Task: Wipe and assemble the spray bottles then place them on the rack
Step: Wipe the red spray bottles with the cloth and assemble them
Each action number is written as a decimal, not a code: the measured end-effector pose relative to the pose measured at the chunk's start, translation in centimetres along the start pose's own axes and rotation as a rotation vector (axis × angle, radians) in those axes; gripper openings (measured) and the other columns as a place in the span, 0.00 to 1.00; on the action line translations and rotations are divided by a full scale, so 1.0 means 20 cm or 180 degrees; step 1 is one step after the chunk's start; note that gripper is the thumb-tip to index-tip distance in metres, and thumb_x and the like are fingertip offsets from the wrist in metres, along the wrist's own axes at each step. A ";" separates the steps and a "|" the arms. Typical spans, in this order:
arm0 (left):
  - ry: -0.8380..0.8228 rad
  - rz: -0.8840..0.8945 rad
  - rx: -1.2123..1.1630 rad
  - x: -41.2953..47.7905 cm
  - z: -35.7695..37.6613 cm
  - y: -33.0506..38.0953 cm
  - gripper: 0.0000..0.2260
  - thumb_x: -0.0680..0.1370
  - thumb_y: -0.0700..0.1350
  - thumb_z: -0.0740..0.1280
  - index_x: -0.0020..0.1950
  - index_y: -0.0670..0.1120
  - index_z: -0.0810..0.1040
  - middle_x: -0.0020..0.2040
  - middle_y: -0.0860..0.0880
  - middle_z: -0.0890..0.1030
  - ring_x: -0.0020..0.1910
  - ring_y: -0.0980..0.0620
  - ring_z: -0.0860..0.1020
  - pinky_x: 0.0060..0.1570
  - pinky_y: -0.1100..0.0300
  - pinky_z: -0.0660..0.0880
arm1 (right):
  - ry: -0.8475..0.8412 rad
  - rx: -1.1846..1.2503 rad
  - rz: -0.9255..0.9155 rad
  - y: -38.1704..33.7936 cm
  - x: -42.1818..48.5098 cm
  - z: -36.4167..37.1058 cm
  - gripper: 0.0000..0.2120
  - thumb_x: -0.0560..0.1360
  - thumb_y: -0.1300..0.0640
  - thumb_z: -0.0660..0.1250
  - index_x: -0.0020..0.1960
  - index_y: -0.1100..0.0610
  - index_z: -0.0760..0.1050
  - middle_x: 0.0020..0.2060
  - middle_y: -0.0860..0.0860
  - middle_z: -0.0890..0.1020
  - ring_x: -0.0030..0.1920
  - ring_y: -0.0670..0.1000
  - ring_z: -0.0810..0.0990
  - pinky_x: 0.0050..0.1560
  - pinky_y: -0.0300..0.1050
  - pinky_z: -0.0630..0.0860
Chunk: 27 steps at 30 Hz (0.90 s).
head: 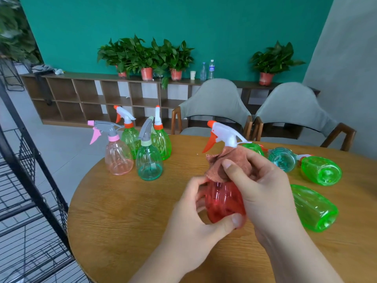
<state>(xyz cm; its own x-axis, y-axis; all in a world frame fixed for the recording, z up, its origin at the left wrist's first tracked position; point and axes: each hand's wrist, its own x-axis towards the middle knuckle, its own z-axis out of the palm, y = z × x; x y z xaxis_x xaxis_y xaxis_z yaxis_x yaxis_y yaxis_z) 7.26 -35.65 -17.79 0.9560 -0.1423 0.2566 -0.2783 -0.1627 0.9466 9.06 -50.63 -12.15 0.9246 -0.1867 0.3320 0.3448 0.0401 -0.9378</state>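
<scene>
The left hand is gripping the red spray bottle low on its body over the desk while the right hand is pinching the pink cloth round its neck (trigger head already on), so wiping is under way, likely calling next for a carry to the wire rack.
</scene>
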 end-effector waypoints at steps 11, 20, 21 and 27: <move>0.0373 0.0085 0.1335 -0.02 0.02 0.02 0.36 0.64 0.73 0.77 0.67 0.70 0.66 0.60 0.67 0.74 0.62 0.64 0.75 0.57 0.62 0.76 | 0.0390 -0.0328 -0.0056 0.11 0.00 0.04 0.15 0.76 0.52 0.80 0.62 0.52 0.85 0.48 0.48 0.90 0.51 0.50 0.89 0.59 0.60 0.84; -0.0104 -0.0087 0.0624 0.04 -0.04 0.00 0.28 0.73 0.65 0.78 0.70 0.69 0.73 0.62 0.64 0.84 0.63 0.62 0.82 0.65 0.51 0.79 | 0.0056 -0.0206 0.0056 0.09 -0.03 0.05 0.07 0.81 0.56 0.74 0.57 0.49 0.86 0.48 0.47 0.90 0.51 0.49 0.89 0.58 0.57 0.85; -0.0084 -0.0080 0.0581 0.04 -0.04 0.00 0.27 0.73 0.64 0.78 0.70 0.68 0.74 0.62 0.64 0.84 0.62 0.62 0.82 0.64 0.51 0.79 | 0.0090 -0.0290 -0.0010 0.09 -0.03 0.06 0.07 0.81 0.55 0.74 0.58 0.49 0.86 0.47 0.47 0.90 0.51 0.49 0.89 0.57 0.58 0.85; 0.0217 -0.0155 0.0348 0.05 -0.03 -0.03 0.28 0.70 0.66 0.80 0.67 0.68 0.76 0.60 0.60 0.85 0.59 0.59 0.84 0.61 0.49 0.81 | 0.0597 -0.1087 -0.0366 0.09 -0.06 0.08 0.10 0.79 0.48 0.76 0.56 0.45 0.76 0.41 0.38 0.88 0.42 0.41 0.87 0.44 0.47 0.80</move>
<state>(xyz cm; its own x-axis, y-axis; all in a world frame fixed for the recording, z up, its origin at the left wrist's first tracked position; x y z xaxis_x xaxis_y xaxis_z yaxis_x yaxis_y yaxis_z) 8.44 -35.02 -18.07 0.9717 -0.0655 0.2271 -0.2363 -0.2738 0.9323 8.86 -48.82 -14.03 0.8267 -0.3480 0.4421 0.3415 -0.3141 -0.8858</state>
